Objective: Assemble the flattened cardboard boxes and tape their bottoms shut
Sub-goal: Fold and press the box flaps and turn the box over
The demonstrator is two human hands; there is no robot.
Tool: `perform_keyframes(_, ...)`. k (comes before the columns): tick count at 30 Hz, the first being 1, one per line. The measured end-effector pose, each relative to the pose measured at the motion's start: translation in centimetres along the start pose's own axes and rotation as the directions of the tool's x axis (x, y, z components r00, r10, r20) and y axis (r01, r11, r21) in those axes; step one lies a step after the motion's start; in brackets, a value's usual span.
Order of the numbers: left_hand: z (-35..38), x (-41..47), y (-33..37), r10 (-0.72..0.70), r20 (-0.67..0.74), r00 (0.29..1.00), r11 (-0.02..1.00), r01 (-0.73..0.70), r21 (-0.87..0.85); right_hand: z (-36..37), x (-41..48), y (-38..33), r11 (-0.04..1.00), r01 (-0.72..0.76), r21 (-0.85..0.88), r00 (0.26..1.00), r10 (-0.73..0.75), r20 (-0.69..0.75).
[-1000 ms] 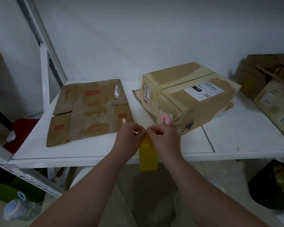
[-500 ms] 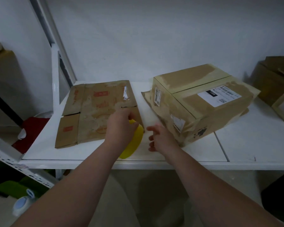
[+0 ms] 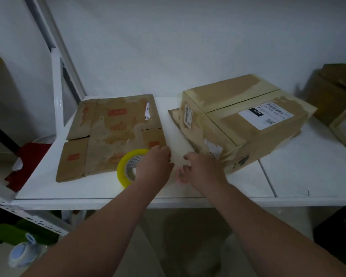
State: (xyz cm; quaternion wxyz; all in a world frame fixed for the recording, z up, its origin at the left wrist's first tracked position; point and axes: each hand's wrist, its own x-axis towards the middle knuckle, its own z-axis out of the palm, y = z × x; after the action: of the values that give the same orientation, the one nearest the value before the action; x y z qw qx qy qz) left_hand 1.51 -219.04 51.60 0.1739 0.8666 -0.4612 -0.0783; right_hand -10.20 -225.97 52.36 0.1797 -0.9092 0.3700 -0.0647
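Flattened cardboard box (image 3: 112,134) lies on the tabletop (image 3: 298,172), left of the assembled box (image 3: 244,120). Left grip (image 3: 154,166) holds the yellow tape roll (image 3: 121,172); right grip (image 3: 204,170), relaxed and empty, hovers beside the assembled box.

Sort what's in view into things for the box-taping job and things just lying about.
For the job: flattened cardboard box, yellow tape roll held by the left hand, assembled box beside the right hand.
Lying about: red object, plastic bottle and green object, all down at the left.
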Motion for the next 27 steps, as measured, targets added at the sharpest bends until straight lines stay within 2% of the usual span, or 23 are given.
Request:
perform_keyframes(3,-0.5,0.2,1.9,0.019,-0.089,0.996,0.995,-0.028,-0.097,-4.5,-0.8,0.5,0.967,0.256,0.013,0.936,-0.245,-0.254)
perform_keyframes(6,-1.0,0.3,4.1,0.119,-0.163,0.979,0.977,-0.145,-0.158,-8.1,-0.8,3.4,0.95,0.309,-0.041,0.846,-0.295,-0.445)
perform_keyframes(8,-1.4,0.5,5.4,0.168,-0.202,0.965,0.964,-0.204,-0.173,-9.6,-0.4,6.0,0.972,0.229,-0.043,0.883,-0.226,-0.411)
perform_keyframes(11,-2.0,0.9,6.9,0.199,-0.239,0.95,0.95,-0.247,-0.19,-10.7,0.1,8.6,0.994,0.11,-0.022,0.986,-0.112,-0.124)
perform_keyframes(13,-2.1,1.1,7.5,0.213,-0.237,0.948,0.949,-0.259,-0.182,-10.4,0.6,9.3,0.993,0.097,-0.065,0.995,-0.094,0.036)
perform_keyframes(14,-2.1,1.2,7.6,0.218,-0.231,0.948,0.949,-0.261,-0.176,-10.2,0.7,9.5,0.992,0.103,-0.078,0.993,-0.098,0.059)
perform_keyframes(23,-2.1,2.1,8.4,0.233,-0.24,0.942,0.945,-0.277,-0.171,-10.2,0.7,8.5,0.981,0.134,-0.143,0.986,-0.146,-0.076)
perform_keyframes(27,-2.1,2.2,8.7,0.22,-0.248,0.943,0.948,-0.266,-0.173,-8.0,0.4,7.8,0.956,0.088,-0.28,0.981,-0.131,-0.14)
